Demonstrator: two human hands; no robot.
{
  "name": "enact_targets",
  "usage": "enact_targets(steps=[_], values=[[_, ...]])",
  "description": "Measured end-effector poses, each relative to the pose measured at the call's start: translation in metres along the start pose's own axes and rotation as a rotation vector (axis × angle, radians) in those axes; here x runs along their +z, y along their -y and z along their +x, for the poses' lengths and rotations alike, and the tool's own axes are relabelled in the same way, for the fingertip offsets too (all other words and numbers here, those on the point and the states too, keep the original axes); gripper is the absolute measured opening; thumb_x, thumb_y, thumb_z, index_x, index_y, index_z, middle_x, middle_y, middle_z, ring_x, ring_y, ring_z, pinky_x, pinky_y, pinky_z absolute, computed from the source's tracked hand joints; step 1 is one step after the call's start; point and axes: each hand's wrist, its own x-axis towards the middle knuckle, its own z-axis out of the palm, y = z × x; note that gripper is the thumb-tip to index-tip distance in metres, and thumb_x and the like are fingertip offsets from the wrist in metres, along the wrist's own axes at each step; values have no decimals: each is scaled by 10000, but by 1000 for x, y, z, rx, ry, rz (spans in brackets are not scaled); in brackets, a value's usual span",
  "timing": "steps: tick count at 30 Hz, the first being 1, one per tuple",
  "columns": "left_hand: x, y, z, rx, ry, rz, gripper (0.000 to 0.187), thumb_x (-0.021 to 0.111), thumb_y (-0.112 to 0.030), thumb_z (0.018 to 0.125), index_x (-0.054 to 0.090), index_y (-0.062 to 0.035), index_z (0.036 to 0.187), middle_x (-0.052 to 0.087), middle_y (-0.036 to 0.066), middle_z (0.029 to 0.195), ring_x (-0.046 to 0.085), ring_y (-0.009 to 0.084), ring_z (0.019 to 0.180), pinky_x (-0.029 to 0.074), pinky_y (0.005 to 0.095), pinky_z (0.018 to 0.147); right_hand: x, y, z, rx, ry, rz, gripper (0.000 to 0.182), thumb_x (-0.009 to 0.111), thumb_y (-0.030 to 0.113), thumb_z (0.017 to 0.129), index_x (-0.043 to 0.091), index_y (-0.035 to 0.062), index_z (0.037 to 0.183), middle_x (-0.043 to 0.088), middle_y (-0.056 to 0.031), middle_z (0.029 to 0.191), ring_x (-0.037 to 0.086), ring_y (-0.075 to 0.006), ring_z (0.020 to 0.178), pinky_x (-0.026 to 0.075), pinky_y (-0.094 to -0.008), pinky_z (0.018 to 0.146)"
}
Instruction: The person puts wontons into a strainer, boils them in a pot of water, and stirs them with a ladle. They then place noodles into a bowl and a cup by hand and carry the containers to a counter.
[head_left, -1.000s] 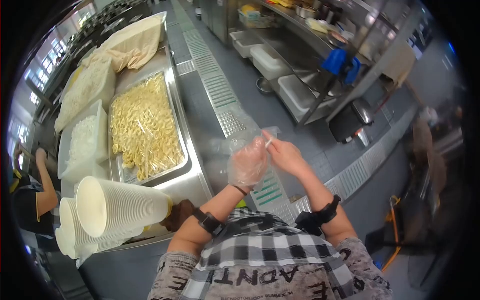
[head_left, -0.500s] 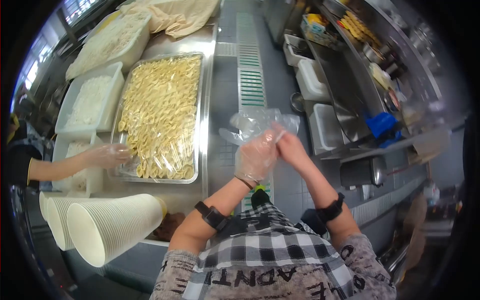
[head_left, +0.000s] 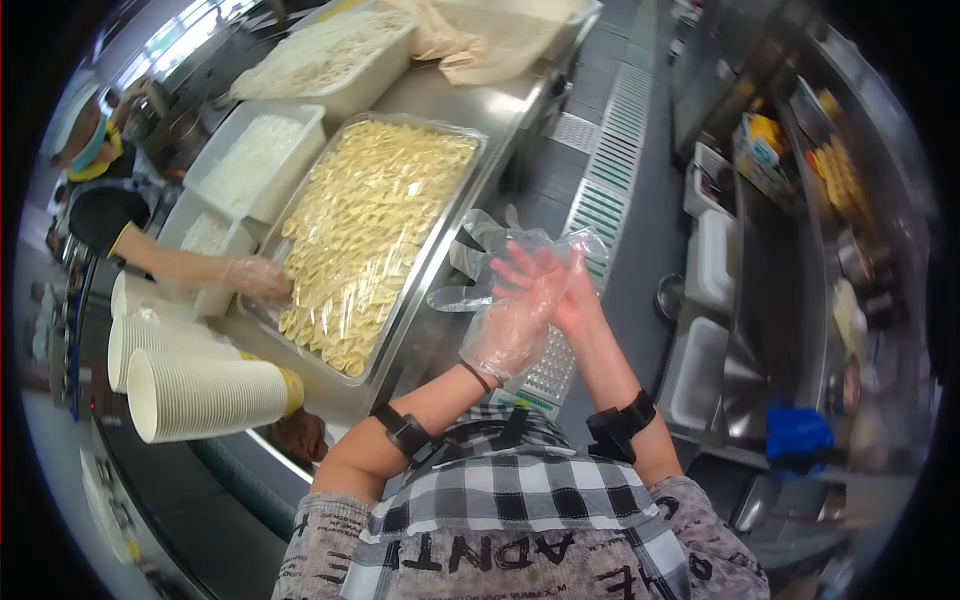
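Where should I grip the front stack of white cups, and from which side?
I'd wrap the grip round the front stack at its yellow-banded end, coming from the side away from the other stacks. Its flank is round, the neighbours crowd its far side, and the open mouth opposite offers only a rim that might bend.

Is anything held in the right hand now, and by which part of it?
The right hand seems to hold loose clear plastic near one edge; the exact grip is unclear.
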Motion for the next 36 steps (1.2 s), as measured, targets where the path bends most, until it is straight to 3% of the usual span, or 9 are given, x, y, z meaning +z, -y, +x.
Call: enact_targets(steps=[3,6,9,12,17,19,23,27,36], values=[[-11,12,10,20,-127,64,315,491,-97,745,508,-90,1059,581,166,698,587,327,618,467,422,510,11,6,15,120,351,-168,744,250,682,806,277,161,1337,269,-162,1383,313,-452,1208,259,-645,935],[-24,24,34,-191,-184,230,226,502,-101,732,549,-74,952,583,155,729,586,334,661,467,442,538,24,2,43,168,332,-194,813,238,702,791,159,166,1397,212,-157,1415,332,-417,1213,294,-537,981],[-20,57,44,-186,-214,-16,150,521,-107,714,567,-60,849,583,145,753,579,347,684,463,449,571,22,-10,93,11,207,-390,737,298,665,811,206,209,1383,214,-147,1415,298,-437,1224,276,-620,944],[-24,84,52,-200,-225,-131,164,514,-87,693,563,-63,848,540,137,736,531,322,702,425,411,606,39,-20,123,18,320,-480,747,297,667,810,185,211,1391,223,-135,1414,295,-424,1227,279,-609,951],[-60,116,75,-141,-437,-211,126,523,-103,700,589,-45,789,591,142,773,577,332,737,461,410,657,91,-30,162,209,384,-601,807,206,700,804,154,157,1398,225,-114,1416,282,-407,1241,314,-563,939],[-71,130,82,-197,-470,-248,135,531,-96,688,588,-38,795,590,139,779,577,328,741,462,404,662,100,-35,185,429,589,-270,787,242,693,802,156,190,1400,199,-123,1428,187,-374,1299,260,-615,955],[-77,159,91,-226,-552,-269,200,500,-83,679,584,-62,859,576,132,803,554,335,778,452,402,675,109,-43,227,470,301,-226,781,219,700,801,186,193,1395,128,-103,1452,183,-366,1298,205,-612,985],[-74,190,104,-263,-560,-292,188,489,-20,670,590,-40,827,574,127,781,553,332,753,454,386,672,121,-62,271,489,393,-500,796,249,717,787,228,187,1380,185,-124,1420,263,-358,1261,261,-601,940],[-77,221,126,-508,-662,-362,178,466,14,740,594,-35,854,582,120,817,556,287,770,451,330,695,159,-93,322,798,-26,-219,716,381,610,824,158,239,1394,258,-129,1384,215,-440,1255,236,-597,985]])
